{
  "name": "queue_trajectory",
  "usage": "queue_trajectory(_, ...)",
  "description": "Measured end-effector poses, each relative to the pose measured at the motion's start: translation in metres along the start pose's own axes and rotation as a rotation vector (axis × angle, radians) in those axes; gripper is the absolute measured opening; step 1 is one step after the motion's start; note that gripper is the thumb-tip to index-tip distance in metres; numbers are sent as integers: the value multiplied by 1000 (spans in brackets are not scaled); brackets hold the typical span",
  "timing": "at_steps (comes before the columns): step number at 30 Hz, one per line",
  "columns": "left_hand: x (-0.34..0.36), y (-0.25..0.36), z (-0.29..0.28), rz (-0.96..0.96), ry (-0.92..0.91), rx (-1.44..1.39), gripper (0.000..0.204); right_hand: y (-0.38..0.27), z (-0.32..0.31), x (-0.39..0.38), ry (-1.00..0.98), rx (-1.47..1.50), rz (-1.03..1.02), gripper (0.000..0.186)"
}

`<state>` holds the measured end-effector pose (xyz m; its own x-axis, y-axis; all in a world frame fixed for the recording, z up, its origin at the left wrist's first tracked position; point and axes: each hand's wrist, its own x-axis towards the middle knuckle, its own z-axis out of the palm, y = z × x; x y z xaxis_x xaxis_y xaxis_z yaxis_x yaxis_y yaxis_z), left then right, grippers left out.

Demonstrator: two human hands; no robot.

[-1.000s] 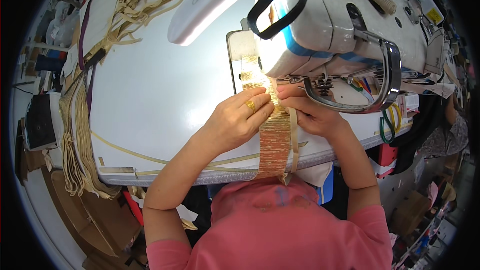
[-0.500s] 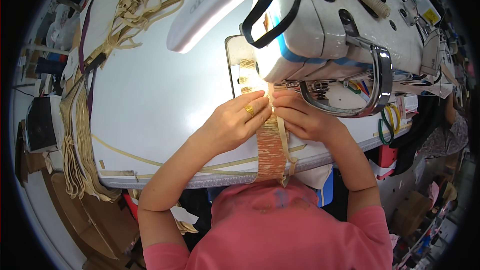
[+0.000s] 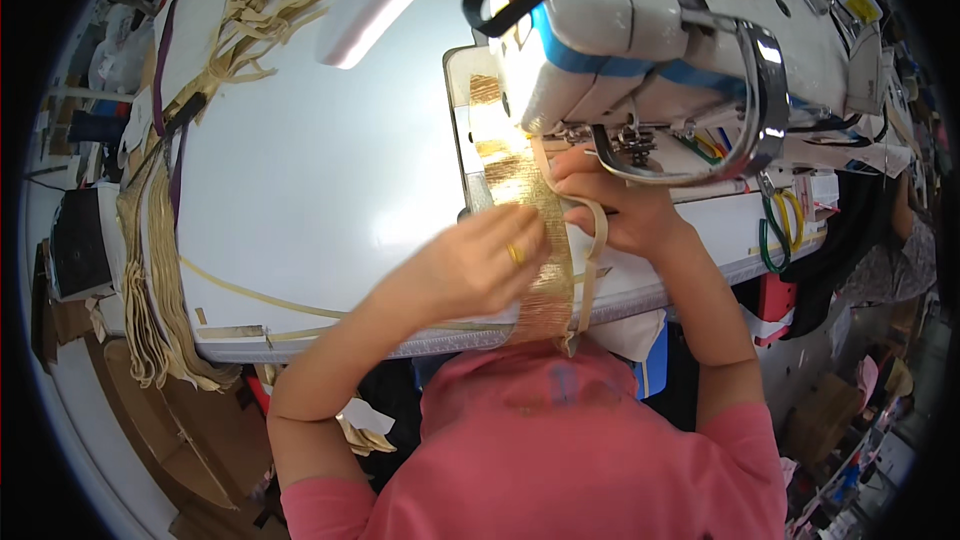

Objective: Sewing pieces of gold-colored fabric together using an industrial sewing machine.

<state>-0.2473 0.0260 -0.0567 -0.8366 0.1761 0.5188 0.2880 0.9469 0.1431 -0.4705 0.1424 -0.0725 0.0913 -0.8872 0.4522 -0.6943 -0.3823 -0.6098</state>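
A long strip of shiny gold fabric (image 3: pixel 548 285) runs from the sewing machine (image 3: pixel 590 60) back over the table's front edge. Blurred by motion, my left hand (image 3: pixel 480 265) is over the strip's left side with its fingers curled together; whether cloth is pinched in them is hidden. Close to the presser foot, my right hand (image 3: pixel 625 208) has its fingers closed on a narrow beige tape (image 3: pixel 597 230). That tape loops beside the fabric's right edge and leads up under the machine head. The needle area is mostly hidden by the machine head and my right fingers.
A chrome bar (image 3: pixel 765 100) curves out in front of the machine. A bright white lamp (image 3: pixel 385 0) hangs over the white table (image 3: pixel 300 210). Bundles of beige strips (image 3: pixel 150 280) drape over its left side. Green-handled scissors (image 3: pixel 772 240) hang at right.
My left hand has come back from the needle area toward me, uncovering more gold fabric. My right hand stays near the needle, now with the tape looped out beside it. The whole view has shifted slightly.
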Motion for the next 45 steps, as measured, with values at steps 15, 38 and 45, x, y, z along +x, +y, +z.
queue_trajectory(15,2,-7,8,-255,55,-53,36,-11,3,-4,-11,-102,-79,29)
queue_trajectory(38,-2,-20,0,-296,13,-112,50,-2,2,-17,-27,22,49,17)
queue_trajectory(45,-2,-21,-1,-285,1,-100,50,-13,0,-7,-77,-118,-67,20)
